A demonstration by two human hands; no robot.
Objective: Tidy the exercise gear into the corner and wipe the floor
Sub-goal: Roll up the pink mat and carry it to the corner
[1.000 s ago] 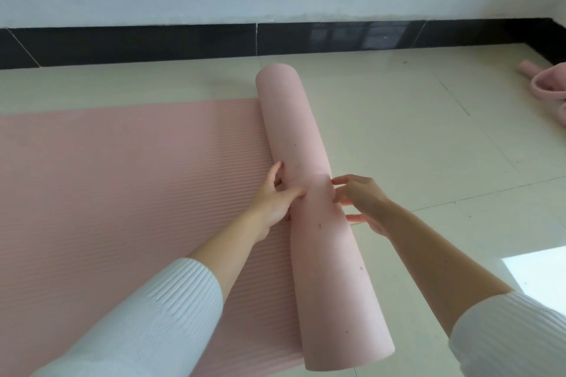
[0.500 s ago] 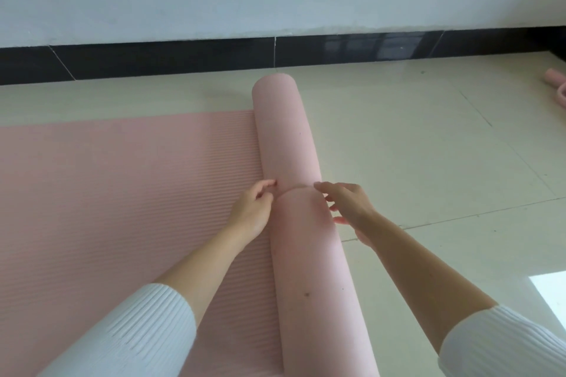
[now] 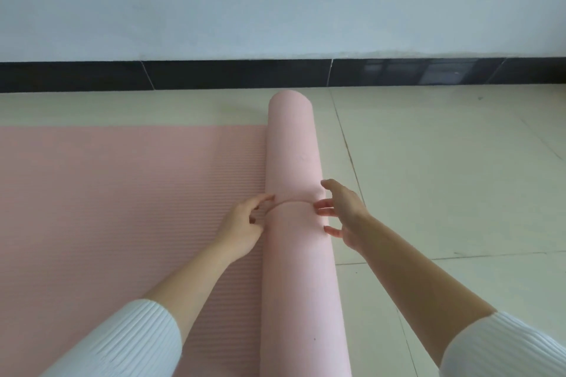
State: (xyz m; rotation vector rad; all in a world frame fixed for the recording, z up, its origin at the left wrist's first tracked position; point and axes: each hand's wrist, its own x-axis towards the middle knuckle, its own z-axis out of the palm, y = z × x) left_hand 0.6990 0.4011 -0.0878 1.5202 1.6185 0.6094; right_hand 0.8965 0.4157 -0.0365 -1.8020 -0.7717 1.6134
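Note:
A pink ribbed exercise mat [image 3: 122, 208] lies flat on the floor to the left, and its right part is rolled into a thick pink roll [image 3: 294, 156] running from near the wall toward me. A thin pink elastic band [image 3: 289, 202] stretches across the top of the roll. My left hand [image 3: 242, 223] pinches the band's left end beside the roll. My right hand [image 3: 343, 214] rests against the roll's right side with fingers spread, one fingertip touching the band's right end. Both arms wear white ribbed sleeves.
Cream floor tiles [image 3: 444, 177] extend to the right of the roll. A black skirting strip [image 3: 214, 75] runs along the foot of the white wall [image 3: 275, 3], just behind the roll's far end.
The view has shifted up and left, so the pink gear at the far right has left the frame. My hands moved slightly apart, and the band now shows stretched over the roll.

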